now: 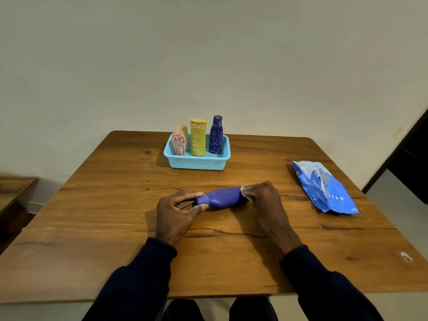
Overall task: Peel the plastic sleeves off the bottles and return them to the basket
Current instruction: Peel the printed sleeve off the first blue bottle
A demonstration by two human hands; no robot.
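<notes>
4 bottles (197, 137) in basket (196, 163), behind held bottle (223, 196).

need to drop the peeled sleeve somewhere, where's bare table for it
Bare table lies left of the basket and left hand, in the strip between the basket and the purple bottle, and between the right hand and the blue bag. The basket itself is crowded with bottles.

Both dark-clad forearms extended over the near edge of the tabletop (97, 228). Left hand (176, 215) pinched the narrow end of the purple bottle (223, 198) between thumb and fingertips. Right hand (264, 202) gripped its wide end, fingers curled.
</notes>
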